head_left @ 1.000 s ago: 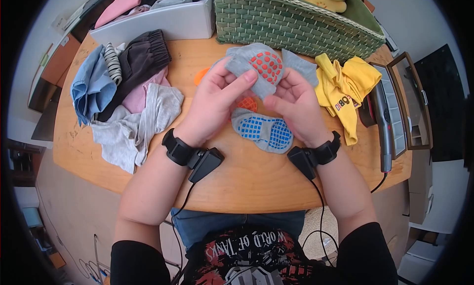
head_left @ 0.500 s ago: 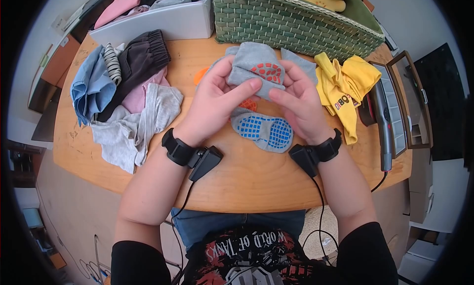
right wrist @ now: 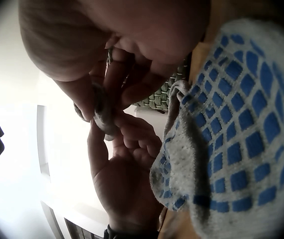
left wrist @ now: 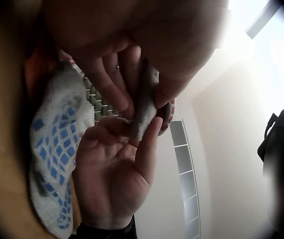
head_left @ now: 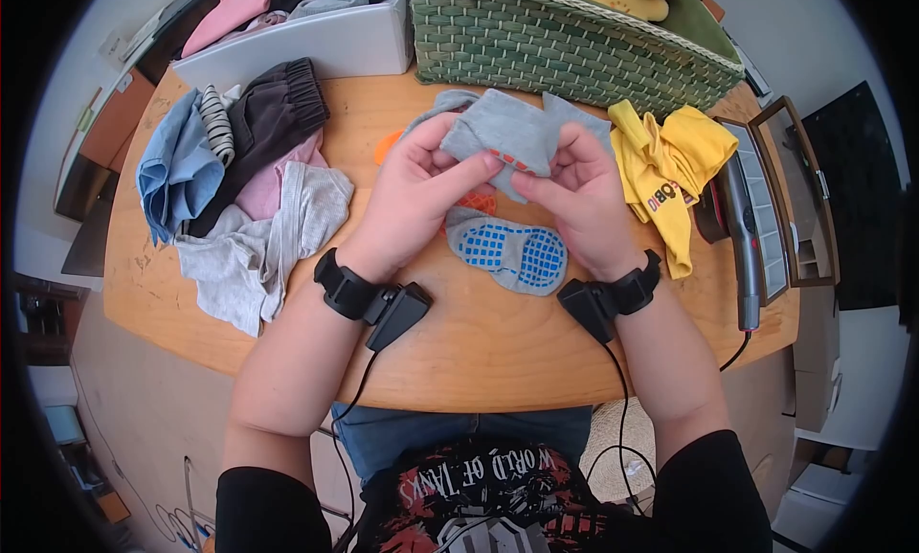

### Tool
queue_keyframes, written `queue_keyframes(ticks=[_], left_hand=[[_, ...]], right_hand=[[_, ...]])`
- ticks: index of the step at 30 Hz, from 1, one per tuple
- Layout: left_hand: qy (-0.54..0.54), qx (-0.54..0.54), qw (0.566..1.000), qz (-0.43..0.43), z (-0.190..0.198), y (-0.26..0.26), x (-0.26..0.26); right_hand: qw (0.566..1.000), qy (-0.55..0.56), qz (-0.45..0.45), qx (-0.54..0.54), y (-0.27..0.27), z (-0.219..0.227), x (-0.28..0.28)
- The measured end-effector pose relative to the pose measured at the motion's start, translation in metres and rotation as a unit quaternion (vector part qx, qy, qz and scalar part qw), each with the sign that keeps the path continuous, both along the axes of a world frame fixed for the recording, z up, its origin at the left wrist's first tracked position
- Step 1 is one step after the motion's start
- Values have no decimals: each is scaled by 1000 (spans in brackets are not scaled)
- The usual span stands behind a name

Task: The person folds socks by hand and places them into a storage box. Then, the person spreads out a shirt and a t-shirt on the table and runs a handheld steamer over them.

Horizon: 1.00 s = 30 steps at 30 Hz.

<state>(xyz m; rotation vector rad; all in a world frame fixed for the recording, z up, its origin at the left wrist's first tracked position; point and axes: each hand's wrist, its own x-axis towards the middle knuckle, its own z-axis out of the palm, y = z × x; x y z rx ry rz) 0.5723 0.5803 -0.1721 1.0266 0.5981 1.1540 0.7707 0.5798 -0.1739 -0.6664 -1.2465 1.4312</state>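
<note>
Both hands pinch a grey sock (head_left: 500, 127) with red grip dots, held above the table in the head view. The left hand (head_left: 412, 194) has its thumb on the sock's near edge, with its fingers behind the fabric. On the other side, the right hand (head_left: 592, 203) grips the same edge between thumb and fingers. Only a thin strip of the red dots shows. Just below the hands lies a grey sock with blue dots (head_left: 507, 251), which also appears large in the right wrist view (right wrist: 241, 129). An orange-patterned piece (head_left: 477, 203) lies partly beneath it.
Clothes lie piled at left, with a light grey garment (head_left: 311, 203) nearest. A yellow garment (head_left: 670, 170), a grey-handled appliance (head_left: 749, 256) and a divided case (head_left: 768, 208) are at right. A white bin (head_left: 316, 47) and green woven basket (head_left: 555, 50) stand at the back.
The upper part of the red-dotted sock has folded down toward the person, covering most of its dots. Both hands remain at nearly the same spot, still gripping it.
</note>
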Motion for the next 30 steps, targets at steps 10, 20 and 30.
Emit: queue_keyframes(ticks=[10,20,30], left_hand=[[-23,-29,999,0,3,-1,1],[53,1,997,-61,12,-5,-5],[155,-31,987,10,10,2,-8]], right_hand=[[998,-51,-16,-21,-4,8,0],[1000,0,8,-5,3,7,5],[999,27,-45,13,3,5,7]])
